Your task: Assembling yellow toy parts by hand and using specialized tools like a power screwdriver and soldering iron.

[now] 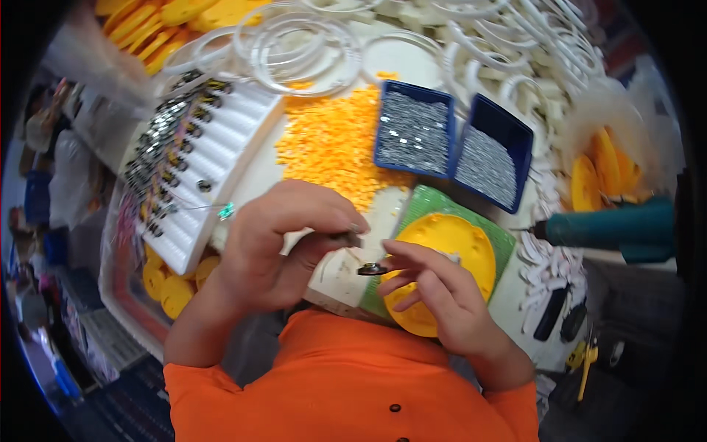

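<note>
While the left hand [256, 249] pinches the part [349, 239], steady the disc [371, 270] beside it – the right hand's [451, 298] fingers stand apart – sparing the wire [355, 256].

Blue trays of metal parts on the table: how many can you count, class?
2. The left tray sits beside the orange pieces; the right tray is just right of it. Others could be hidden under the clutter.

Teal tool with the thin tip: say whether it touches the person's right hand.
Apart. The head view shows a clear gap: part of the yellow dish and green mat separates the right hand from the teal tool.
</note>
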A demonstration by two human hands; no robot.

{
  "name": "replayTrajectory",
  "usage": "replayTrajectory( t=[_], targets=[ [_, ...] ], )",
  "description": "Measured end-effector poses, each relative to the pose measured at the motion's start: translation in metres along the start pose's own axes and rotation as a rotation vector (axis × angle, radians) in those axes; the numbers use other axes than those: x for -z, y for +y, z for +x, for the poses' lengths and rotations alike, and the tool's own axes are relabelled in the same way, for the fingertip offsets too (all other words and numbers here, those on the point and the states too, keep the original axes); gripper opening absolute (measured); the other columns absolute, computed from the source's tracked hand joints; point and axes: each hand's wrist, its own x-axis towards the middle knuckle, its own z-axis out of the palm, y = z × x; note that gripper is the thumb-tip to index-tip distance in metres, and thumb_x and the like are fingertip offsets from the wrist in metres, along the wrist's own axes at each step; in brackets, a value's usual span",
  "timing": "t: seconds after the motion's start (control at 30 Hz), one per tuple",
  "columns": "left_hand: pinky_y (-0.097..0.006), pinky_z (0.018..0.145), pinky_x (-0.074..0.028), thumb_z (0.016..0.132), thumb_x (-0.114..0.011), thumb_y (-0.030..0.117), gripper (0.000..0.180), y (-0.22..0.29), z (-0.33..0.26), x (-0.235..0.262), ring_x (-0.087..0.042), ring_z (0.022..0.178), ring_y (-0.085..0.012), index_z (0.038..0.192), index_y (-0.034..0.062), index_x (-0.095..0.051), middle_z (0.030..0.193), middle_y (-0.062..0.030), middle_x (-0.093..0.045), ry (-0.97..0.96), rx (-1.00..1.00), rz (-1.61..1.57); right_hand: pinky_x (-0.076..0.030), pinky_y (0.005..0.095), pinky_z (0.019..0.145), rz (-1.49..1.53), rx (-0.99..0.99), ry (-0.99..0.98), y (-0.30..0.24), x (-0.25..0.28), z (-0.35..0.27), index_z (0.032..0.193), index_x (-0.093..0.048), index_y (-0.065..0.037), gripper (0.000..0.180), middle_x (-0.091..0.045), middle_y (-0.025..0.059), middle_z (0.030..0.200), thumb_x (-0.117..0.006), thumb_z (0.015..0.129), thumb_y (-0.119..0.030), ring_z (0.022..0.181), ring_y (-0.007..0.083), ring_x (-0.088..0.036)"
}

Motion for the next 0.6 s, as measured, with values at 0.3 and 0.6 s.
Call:
replayTrajectory(
  t=[0.3, 0.6],
  targets=[
    [-0.040, 0.081, -0.052, 0.085, -0.072, 0.007, 0.033, -0.007, 0.015, -0.085, -0.069, 0.095, -0.0289, 0.116, 0.0110, -0.064, 0.107, -0.0089, -0.070, -0.187, 0.034, -0.190, -0.057, 0.0278, 0.079, 0.403, -0.160, 0.156, 0.038, 0.014, -0.043, 0.125, -0.062, 0.001, 0.028, -0.070, 0.0119, 0.113, -0.056, 0.106, -0.018, 0.096, 0.0179, -0.070],
    [-0.033, 0.077, -0.049, 0.088, -0.062, 0.011, 0.031, 0.007, 0.017, -0.085, -0.067, 0.088, -0.0176, 0.119, 0.0104, -0.067, 0.110, -0.0033, -0.070, -0.246, -0.232, 0.013, -0.055, 0.0333, 0.088, -0.052, 0.000, 0.262, 0.038, 0.014, -0.039, 0.115, -0.068, 0.002, 0.026, -0.073, 0.0108, 0.108, -0.069, 0.096, -0.016, 0.101, 0.0194, -0.070]
  ],
)
